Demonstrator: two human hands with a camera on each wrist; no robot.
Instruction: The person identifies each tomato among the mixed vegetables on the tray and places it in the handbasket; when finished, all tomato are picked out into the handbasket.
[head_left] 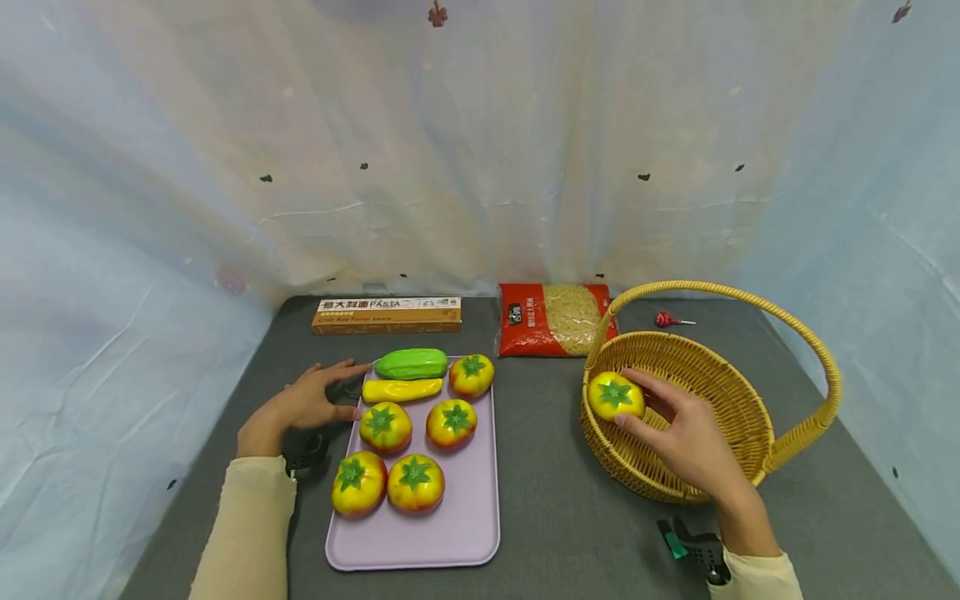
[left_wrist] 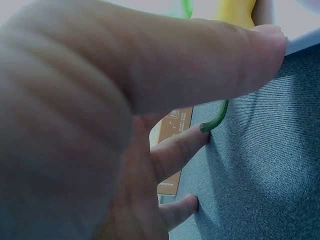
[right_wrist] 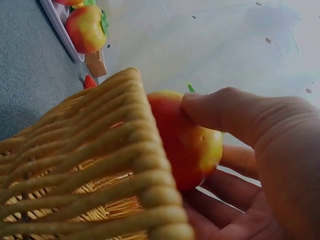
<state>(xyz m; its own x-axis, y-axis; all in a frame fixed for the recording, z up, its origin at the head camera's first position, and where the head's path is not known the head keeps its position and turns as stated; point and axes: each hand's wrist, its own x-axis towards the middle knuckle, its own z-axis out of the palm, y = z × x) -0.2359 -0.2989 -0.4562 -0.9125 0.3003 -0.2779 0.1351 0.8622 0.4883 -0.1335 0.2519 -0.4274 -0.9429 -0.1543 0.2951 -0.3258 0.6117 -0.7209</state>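
Note:
My right hand grips a red-and-yellow persimmon with a green leafy top, thumb on one side and fingers on the other. It is at the left rim of the wicker basket; the right wrist view shows the persimmon just past the woven edge. My left hand rests at the upper left edge of the lilac tray, thumb and fingers spread, gripping nothing. On the tray lie several more persimmons, a yellow vegetable and a ridged green vegetable.
Behind the tray lies a brown-and-white pasta box. A red bag of pasta lies right of it, and a small red-headed item sits behind the basket. The basket's tall handle arches above its opening. Pale curtains surround the dark tabletop.

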